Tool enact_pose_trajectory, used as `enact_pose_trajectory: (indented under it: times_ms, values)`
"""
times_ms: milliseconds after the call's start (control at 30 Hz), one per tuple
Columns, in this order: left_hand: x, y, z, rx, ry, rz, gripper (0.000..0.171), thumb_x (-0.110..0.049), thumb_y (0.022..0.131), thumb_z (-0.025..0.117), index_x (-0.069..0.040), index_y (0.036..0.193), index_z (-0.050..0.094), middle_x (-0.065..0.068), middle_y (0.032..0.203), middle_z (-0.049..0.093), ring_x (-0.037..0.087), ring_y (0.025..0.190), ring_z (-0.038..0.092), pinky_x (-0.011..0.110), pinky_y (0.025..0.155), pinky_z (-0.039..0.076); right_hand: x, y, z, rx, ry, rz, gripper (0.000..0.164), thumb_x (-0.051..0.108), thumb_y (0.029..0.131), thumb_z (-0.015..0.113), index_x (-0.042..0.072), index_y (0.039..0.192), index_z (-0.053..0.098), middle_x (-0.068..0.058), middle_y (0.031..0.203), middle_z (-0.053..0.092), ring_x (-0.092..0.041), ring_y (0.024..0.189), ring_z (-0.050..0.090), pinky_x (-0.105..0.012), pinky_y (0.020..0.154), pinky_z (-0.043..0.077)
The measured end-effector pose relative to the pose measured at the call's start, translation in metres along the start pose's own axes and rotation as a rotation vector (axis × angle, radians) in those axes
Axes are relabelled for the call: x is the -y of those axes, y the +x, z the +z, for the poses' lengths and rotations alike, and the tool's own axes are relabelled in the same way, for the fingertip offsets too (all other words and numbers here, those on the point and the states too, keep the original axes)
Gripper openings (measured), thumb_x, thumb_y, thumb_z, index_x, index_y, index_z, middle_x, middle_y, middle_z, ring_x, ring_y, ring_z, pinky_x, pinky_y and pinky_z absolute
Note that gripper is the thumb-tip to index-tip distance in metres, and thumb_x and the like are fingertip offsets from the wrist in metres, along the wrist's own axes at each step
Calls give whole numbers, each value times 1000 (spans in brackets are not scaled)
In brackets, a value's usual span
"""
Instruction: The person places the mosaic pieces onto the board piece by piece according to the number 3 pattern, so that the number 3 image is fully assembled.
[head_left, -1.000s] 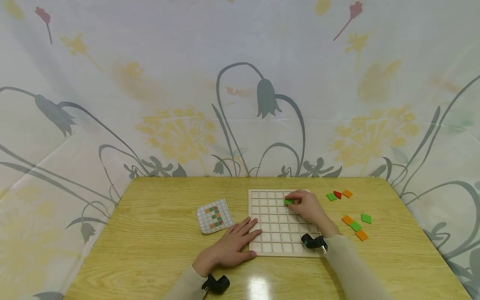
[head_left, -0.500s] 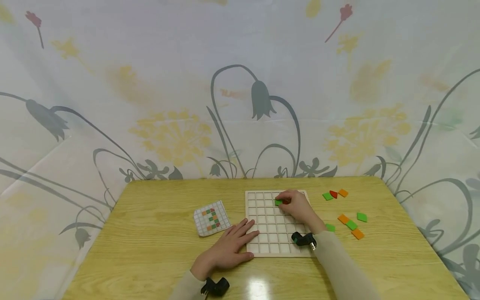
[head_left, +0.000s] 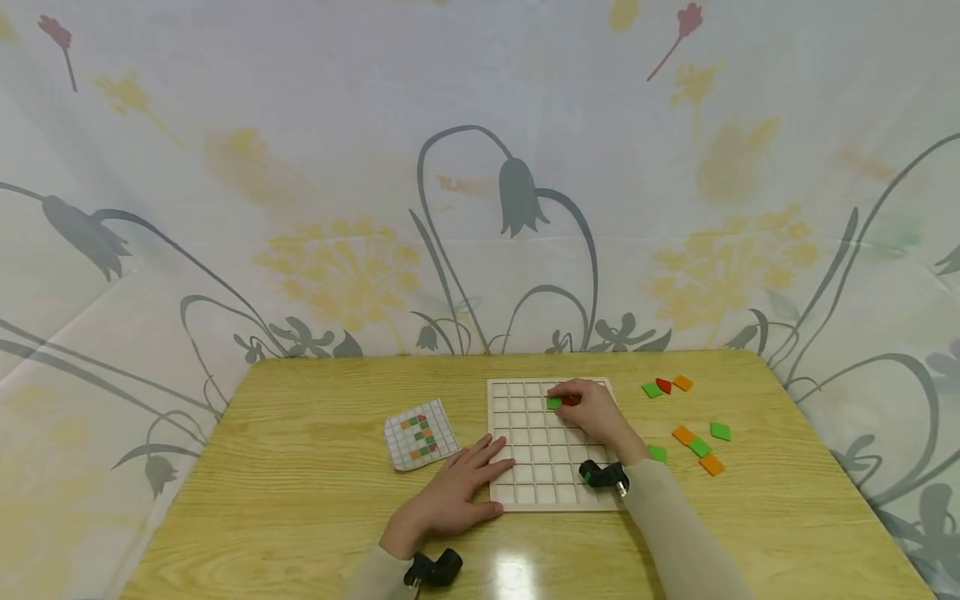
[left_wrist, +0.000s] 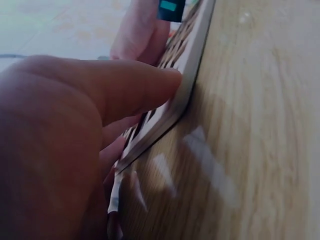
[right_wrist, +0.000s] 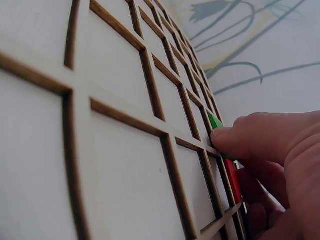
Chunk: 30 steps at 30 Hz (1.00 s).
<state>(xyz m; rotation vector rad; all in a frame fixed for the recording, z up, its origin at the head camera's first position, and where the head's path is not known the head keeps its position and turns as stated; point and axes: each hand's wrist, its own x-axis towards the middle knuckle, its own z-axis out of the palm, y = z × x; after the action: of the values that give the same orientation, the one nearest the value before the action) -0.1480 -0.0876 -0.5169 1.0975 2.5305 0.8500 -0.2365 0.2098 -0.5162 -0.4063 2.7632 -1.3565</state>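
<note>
A light wooden grid board [head_left: 517, 433] lies on the table. My right hand [head_left: 596, 412] holds a green tile [head_left: 553, 402] between thumb and fingers at a cell in the second row. In the right wrist view the green tile [right_wrist: 216, 124] looks tilted against the grid. A red tile [head_left: 571, 402] sits directly to its right, partly covered by the fingers. My left hand [head_left: 450, 496] rests with spread fingers on the board's left edge, its thumb [left_wrist: 155, 87] over the frame. Part of the board is hidden under the right hand and forearm.
A paper card [head_left: 420, 433] with a coloured grid pattern lies left of the board. To the right are loose orange tiles [head_left: 682, 382], green tiles [head_left: 720, 431] and a red piece [head_left: 663, 386]. One green tile [head_left: 657, 453] lies beside the right sleeve.
My right hand has shifted left across the board with the green tile, and the red tile has come into view. Over the last half second it barely moves. The left hand stays in place.
</note>
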Motion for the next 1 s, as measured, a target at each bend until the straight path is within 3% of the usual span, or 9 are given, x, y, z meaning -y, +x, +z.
enact_pose_trajectory:
  times_ms: [300, 533, 1000]
  values:
    - [-1, 0, 0, -8, -19, -23, 59, -34, 99, 59, -18, 153, 43, 0, 166, 18, 22, 152, 9, 57, 117, 15, -6, 0, 1, -13, 121, 59, 27, 7, 91, 71, 9, 118, 73, -11, 125, 66, -29, 111, 63, -45, 93, 51]
    - [-4, 0, -2, -21, -33, -26, 58, -33, 98, 59, -16, 152, 44, 2, 165, 20, 23, 152, 10, 57, 117, 14, -7, 0, 2, -29, 93, 6, 22, 4, 91, 70, 8, 112, 75, -14, 121, 67, -32, 110, 63, -46, 92, 51]
    - [-4, 0, 1, -39, -35, -41, 61, -35, 95, 63, -18, 151, 46, 0, 165, 21, 21, 152, 12, 55, 117, 14, -3, 0, 2, -38, 61, 6, 22, 2, 90, 69, 9, 110, 76, -14, 122, 66, -36, 115, 60, -50, 94, 49]
